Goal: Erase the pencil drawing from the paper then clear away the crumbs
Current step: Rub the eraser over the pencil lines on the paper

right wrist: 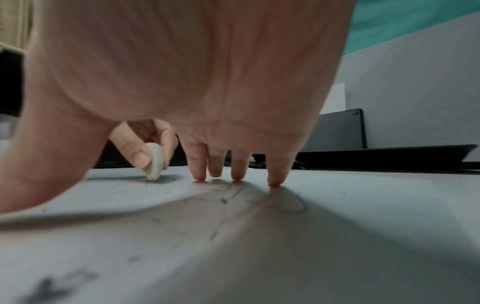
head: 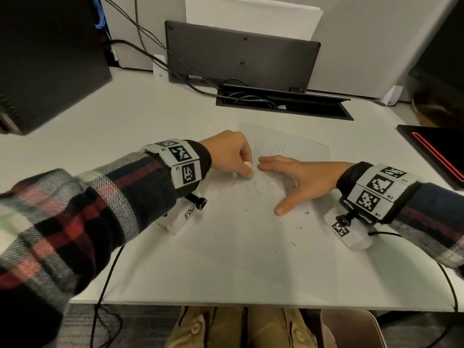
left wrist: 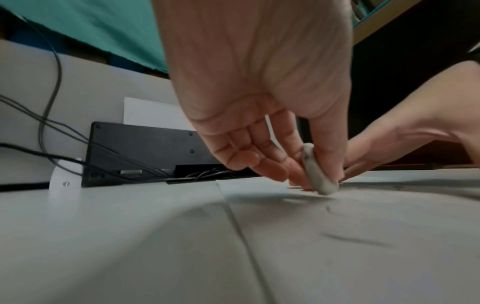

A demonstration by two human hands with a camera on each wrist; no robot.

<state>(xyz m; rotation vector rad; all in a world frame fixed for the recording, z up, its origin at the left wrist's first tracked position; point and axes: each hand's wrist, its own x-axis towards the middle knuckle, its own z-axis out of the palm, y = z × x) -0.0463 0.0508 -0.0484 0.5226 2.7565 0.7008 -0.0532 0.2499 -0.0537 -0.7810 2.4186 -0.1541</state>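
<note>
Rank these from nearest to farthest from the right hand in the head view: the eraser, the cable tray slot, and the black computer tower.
From the right hand:
1. Eraser, just left of its fingertips, pinched in the left hand.
2. Cable tray slot, behind it on the desk.
3. Black computer tower, far back left.

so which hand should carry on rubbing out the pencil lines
Left. The left hand already pinches the small white eraser against the white paper sheet, beside remaining pencil lines; the right hand is pressing the sheet flat.

I sit at a white desk (head: 130,116) against a pale partition wall (head: 364,46). A black cable tray (head: 313,106) is cut into it, and grey carpet (head: 130,327) lies below.
</note>
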